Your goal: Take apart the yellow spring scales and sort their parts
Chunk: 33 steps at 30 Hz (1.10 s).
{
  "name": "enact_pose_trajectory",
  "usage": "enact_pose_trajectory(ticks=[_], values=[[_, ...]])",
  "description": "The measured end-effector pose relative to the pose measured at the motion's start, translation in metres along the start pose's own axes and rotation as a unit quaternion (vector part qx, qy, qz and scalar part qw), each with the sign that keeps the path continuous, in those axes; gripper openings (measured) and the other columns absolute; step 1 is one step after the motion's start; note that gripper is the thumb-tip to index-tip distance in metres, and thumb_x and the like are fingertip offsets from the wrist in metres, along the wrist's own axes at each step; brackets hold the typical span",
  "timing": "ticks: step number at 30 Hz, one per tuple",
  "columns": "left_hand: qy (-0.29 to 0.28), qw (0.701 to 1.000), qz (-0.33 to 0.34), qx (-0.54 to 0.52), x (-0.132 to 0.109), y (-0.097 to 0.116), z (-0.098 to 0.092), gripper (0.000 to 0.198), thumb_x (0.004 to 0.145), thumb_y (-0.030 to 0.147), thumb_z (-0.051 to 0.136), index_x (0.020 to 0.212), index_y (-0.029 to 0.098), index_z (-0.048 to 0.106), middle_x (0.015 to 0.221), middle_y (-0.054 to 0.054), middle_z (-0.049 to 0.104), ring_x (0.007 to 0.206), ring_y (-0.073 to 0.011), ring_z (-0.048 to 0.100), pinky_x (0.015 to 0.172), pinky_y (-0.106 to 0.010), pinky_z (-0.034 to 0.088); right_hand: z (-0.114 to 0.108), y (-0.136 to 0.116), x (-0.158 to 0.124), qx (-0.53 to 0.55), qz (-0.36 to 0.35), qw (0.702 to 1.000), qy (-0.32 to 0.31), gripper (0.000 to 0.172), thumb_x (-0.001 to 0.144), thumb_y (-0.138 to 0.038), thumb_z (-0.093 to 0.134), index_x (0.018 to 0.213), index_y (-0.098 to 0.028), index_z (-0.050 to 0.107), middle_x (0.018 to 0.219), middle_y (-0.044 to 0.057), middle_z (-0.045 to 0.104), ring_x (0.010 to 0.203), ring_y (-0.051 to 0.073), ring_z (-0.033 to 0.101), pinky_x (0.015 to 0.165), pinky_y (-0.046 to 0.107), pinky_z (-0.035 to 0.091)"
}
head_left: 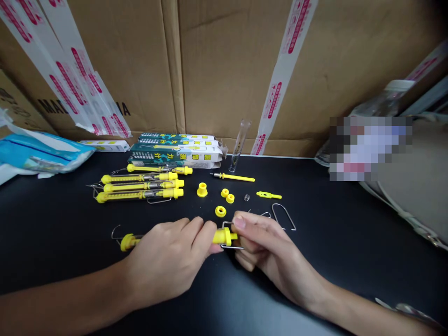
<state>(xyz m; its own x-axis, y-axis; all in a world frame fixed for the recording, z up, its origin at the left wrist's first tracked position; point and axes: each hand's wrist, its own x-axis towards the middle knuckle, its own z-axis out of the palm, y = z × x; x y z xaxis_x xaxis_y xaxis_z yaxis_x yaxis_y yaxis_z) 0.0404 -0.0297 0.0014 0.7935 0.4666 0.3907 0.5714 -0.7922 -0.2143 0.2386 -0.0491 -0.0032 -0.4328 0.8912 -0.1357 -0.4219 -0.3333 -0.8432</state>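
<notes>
Head view: my two hands hold a yellow spring scale [217,237] just above the black surface [52,224], lying roughly level across my front. Left hand [164,261] closed around the barrel, hiding most of it. A yellow end piece [128,241] and a wire hook [116,232] stick out past it on the left. Right hand [273,256] grips the other end, fingers curled at a yellow cap [227,236] and a flat wire loop [231,246].

Ahead of my hands, loose parts lie apart on the surface: a yellow flanged collar [202,190], three small yellow rings [220,211], a tiny coil spring [247,197], a yellow slotted slider [269,195], a yellow rod with a metal tip [233,177] and a bent wire loop [283,217]. To the left, four assembled scales [142,186] lie side by side. Behind them are stacked printed boxes [177,150], and a glass tube [238,144] leans toward cardboard [227,70] with printed tape [280,70]. Blue plastic packaging [38,151] lies far left. A plastic bottle [385,100] stands far right, partly behind a pixelated patch.
</notes>
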Motion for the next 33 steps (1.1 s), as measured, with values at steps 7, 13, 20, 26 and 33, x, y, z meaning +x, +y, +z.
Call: enact_pose_trajectory(ticks=[7,13,20,26,33], values=[[-0.024,1.000,0.010,0.008,-0.0019,0.0021,-0.0016,0.026,0.105,0.021,0.027,0.085,0.020,0.043,0.065,0.001,0.054,0.049,-0.0188,0.056,0.043,-0.033,0.035,0.0007,0.0027,0.0023,-0.105,-0.011,0.994,0.035,0.043,0.090,-0.046,0.067,0.067,-0.021,0.041,0.055,-0.010,0.025,0.049,0.007,0.019,0.046,0.025,0.019],[-0.056,0.998,0.014,0.035,-0.0022,0.0033,-0.0006,0.018,0.102,0.019,0.035,0.087,0.019,0.045,0.066,-0.001,0.057,0.050,-0.0204,0.058,0.044,-0.033,0.037,0.0045,0.0019,0.0027,-0.162,-0.002,0.985,0.066,0.045,0.086,-0.054,0.068,0.068,-0.021,0.043,0.052,-0.012,0.025,0.043,0.005,0.018,0.041,0.024,0.015],[-0.048,0.997,0.011,0.057,-0.0021,0.0025,-0.0005,0.011,0.098,0.018,0.043,0.088,0.019,0.048,0.066,0.000,0.056,0.052,-0.0208,0.058,0.045,-0.033,0.039,0.0057,0.0002,0.0061,-0.150,0.044,0.986,0.059,0.046,0.086,-0.059,0.066,0.071,-0.023,0.040,0.050,-0.014,0.019,0.038,0.003,0.013,0.036,0.020,0.013],[-0.050,0.996,-0.003,0.075,-0.0034,0.0057,-0.0031,0.016,0.098,0.021,0.045,0.082,0.020,0.046,0.064,0.001,0.053,0.049,-0.0193,0.056,0.043,-0.032,0.037,0.0062,0.0013,0.0047,-0.169,0.026,0.983,0.068,0.045,0.085,-0.055,0.068,0.071,-0.022,0.041,0.052,-0.014,0.019,0.039,0.003,0.014,0.036,0.019,0.012],[-0.044,0.997,0.006,0.070,-0.0019,0.0040,-0.0013,0.022,0.103,0.022,0.037,0.083,0.020,0.046,0.064,0.001,0.054,0.050,-0.0192,0.056,0.044,-0.032,0.037,0.0017,0.0078,0.0030,-0.213,0.006,0.974,0.077,0.045,0.092,-0.059,0.058,0.072,-0.022,0.041,0.054,-0.012,0.020,0.042,0.004,0.015,0.038,0.021,0.012]])
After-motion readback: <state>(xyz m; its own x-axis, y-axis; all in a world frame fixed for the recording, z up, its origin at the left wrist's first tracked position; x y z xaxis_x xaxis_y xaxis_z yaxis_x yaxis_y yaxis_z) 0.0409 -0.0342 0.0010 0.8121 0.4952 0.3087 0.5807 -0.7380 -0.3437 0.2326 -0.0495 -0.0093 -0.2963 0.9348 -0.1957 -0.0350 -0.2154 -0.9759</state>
